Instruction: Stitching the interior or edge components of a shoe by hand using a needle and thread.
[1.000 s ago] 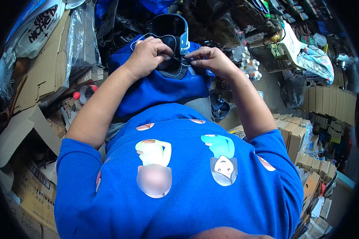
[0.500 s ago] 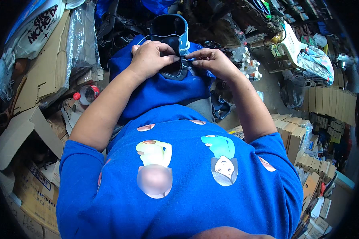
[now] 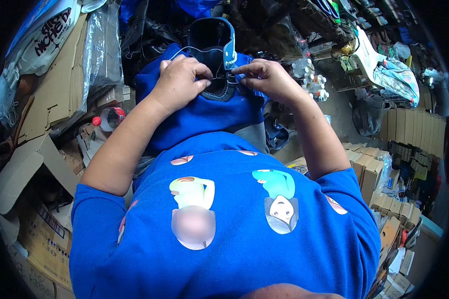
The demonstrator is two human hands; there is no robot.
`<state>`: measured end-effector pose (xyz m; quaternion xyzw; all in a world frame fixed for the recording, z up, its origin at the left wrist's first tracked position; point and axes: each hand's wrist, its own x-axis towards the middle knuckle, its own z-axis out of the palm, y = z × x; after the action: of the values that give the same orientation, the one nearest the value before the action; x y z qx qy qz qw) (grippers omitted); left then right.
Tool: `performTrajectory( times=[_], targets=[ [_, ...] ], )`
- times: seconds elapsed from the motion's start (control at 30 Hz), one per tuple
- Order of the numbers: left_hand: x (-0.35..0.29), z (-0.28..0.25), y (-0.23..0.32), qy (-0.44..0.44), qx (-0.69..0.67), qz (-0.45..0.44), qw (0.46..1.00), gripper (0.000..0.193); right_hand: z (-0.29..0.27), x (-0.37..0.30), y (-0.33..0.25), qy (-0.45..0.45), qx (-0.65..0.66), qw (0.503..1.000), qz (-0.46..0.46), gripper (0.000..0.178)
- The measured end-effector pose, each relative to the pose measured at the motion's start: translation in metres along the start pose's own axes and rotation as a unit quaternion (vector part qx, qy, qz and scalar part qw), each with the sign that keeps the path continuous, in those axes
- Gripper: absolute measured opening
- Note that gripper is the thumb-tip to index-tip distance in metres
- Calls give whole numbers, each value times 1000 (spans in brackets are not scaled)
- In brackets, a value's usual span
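On the blue cloth [image 3: 204,122] over my lap rests a dark blue leather shoe [image 3: 229,47] with an open collar and pale stitching along its near edge. My left hand [image 3: 181,83] is at the shoe's left side, thumb and forefinger pinched; a thin thread [image 3: 194,48] arcs from behind that hand across the opening. At the right side of the seam is my right hand [image 3: 270,82], its forefinger and thumb closing on the shoe's edge. Whatever lies between the fingertips of either hand is too small to make out.
To the left are flattened cardboard sheets [image 3: 52,84], a red-capped bottle [image 3: 110,119] and an open carton [image 3: 22,169]. Several small clear bottles [image 3: 314,84] stand at the right, near a white plastic chair [image 3: 366,57]. Stacked boxes [image 3: 366,172] line the lower right.
My left hand has drawn back a little to the left and down from the seam. My right hand stays beside it, and the thread's loop across the opening has shifted.
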<state>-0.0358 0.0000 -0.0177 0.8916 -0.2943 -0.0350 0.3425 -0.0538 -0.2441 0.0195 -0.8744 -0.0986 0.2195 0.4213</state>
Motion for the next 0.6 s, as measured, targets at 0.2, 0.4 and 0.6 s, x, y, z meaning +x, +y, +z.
performTrajectory(
  times=[0.2,0.4,0.6],
  targets=[
    [7,2,9,-33,-34,-100,994,22,9,3,17,16,170,983,71,27],
    [22,22,-4,-87,-103,-148,980,20,4,16,35,-15,235,969,78,34],
    [45,29,-13,-155,-164,-150,962,29,-6,27,30,-46,270,957,98,28]
  ],
)
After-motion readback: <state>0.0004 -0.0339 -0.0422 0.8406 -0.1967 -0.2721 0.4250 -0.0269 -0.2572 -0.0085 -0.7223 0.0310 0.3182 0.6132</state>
